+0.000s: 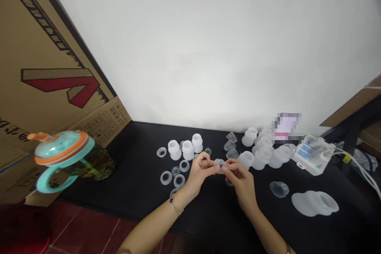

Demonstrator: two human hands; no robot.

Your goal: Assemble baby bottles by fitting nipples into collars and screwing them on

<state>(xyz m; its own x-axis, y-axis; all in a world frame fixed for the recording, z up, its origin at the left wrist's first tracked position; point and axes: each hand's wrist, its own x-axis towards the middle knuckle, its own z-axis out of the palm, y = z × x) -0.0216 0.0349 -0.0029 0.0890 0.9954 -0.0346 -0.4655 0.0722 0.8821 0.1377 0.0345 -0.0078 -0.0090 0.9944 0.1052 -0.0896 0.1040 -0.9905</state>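
Over the black table, my left hand (200, 170) and my right hand (241, 182) are both closed on a small translucent plastic piece (219, 164), pinched between thumbs and fingers. Its exact kind is partly hidden by the fingertips. Left of my hands stand white ribbed collars (187, 150), with flat translucent rings (179, 181) and small clear domed caps (175, 171) lying in front. Clear cup-like pieces (230, 145) lie just beyond my right hand. Beside them is a frosted funnel-shaped part (246, 159), with several more like it behind.
A teal-lidded jug (74, 156) and a large cardboard box (53, 67) stand at the left. On the right are a white power strip (312, 154) with cables, a frosted funnel (314, 203) and a clear oval piece (279, 189). A white wall (202, 47) rises behind.
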